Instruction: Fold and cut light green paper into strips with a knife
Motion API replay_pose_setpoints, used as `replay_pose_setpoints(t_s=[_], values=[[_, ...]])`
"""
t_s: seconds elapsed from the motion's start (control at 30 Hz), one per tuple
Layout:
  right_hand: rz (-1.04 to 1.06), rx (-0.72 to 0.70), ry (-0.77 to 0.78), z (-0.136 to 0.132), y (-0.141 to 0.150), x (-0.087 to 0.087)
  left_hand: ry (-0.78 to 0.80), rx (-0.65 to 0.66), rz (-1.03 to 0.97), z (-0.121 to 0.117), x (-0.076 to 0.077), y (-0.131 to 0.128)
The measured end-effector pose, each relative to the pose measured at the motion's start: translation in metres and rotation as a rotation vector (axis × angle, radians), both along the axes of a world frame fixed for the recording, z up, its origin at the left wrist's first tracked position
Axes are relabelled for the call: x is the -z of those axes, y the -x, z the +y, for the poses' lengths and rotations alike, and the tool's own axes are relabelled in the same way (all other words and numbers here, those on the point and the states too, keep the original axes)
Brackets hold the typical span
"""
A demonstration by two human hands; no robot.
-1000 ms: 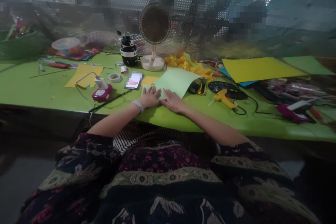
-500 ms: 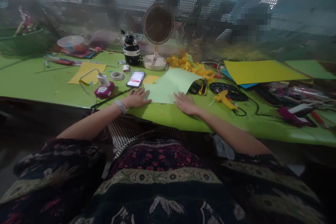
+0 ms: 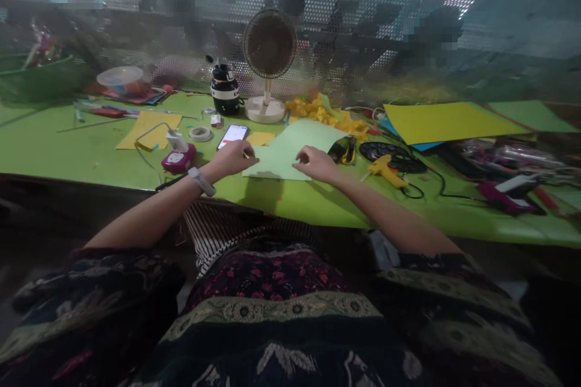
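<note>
A pale green sheet of paper (image 3: 284,154) lies in front of me on the bright green table (image 3: 318,201), its far right part curling up. My left hand (image 3: 232,159) hovers over the sheet's left edge, near the phone (image 3: 232,135), fingers loosely curled with a gap to the thumb. Opposite it, my right hand (image 3: 316,164) is above the sheet's right side, bent in the same way. I see nothing held in either hand. A watch-like band (image 3: 202,182) is around my left wrist.
A fan (image 3: 270,43) and a dark bottle (image 3: 224,91) stand behind the sheet. Yellow paper pieces (image 3: 313,110) lie beside the fan. To the right are a yellow glue gun (image 3: 388,170), a black tray (image 3: 376,151) and large yellow sheets (image 3: 449,122). A purple power socket (image 3: 179,159) stands left.
Both hands were flat with fingers spread beside the sheet's near edge. They have lifted and the fingers have curled in. The sheet lies in nearly the same place.
</note>
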State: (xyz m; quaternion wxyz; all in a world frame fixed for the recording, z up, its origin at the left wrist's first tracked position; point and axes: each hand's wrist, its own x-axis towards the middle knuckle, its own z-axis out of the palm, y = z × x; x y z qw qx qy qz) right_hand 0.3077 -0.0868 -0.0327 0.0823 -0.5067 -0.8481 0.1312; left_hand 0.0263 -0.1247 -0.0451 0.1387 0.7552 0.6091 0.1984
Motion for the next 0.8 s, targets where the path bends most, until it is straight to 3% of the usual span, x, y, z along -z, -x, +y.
replay_pose_setpoints(t_s=[0.1,0.2,0.47,0.8], values=[[0.019,-0.066,0.414,0.000,0.028,-0.009,0.383,0.088,-0.130,0.008,-0.007,-0.034],[0.025,-0.046,0.588,0.005,0.044,-0.003,0.534,0.062,-0.142,0.018,0.001,-0.052],[0.068,-0.006,0.726,0.021,0.041,0.008,0.740,0.052,-0.275,0.040,0.023,-0.036],[0.029,0.058,0.747,0.033,0.011,0.015,0.744,-0.047,-0.310,0.039,0.028,-0.036]])
